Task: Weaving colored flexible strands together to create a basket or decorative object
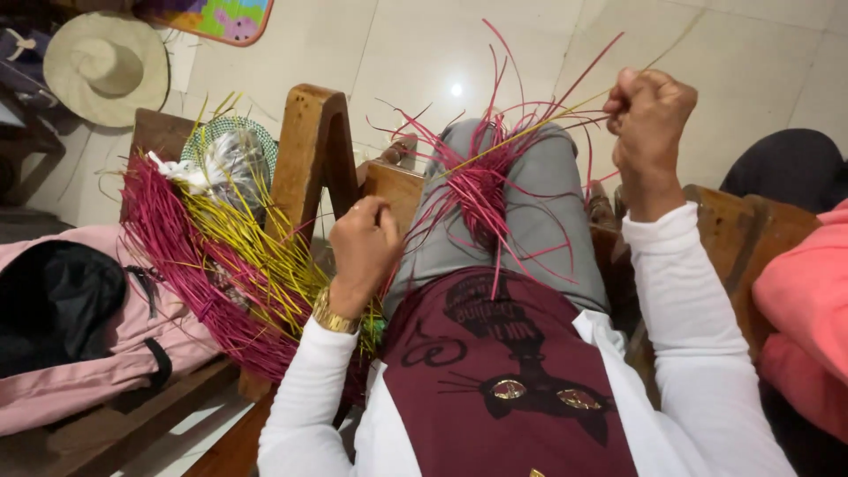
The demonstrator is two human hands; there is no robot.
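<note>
A woven piece of pink straw strands (pixel 477 181) lies on my lap over grey trousers, its loose ends fanning upward. My right hand (pixel 649 110) is raised and closed on a yellow strand (pixel 530 132) that runs down into the weave. My left hand (pixel 364 240), with a gold bracelet at the wrist, is closed by the wooden armrest, pinching thin pink strands at the weave's left edge.
A bundle of pink and yellow straw (pixel 221 256) lies on the wooden bench (pixel 305 150) to my left, next to a pink bag (pixel 79 353) and a green woven piece (pixel 230 141). A straw hat (pixel 106 66) lies on the tiled floor. Another person in pink (pixel 808 309) sits at right.
</note>
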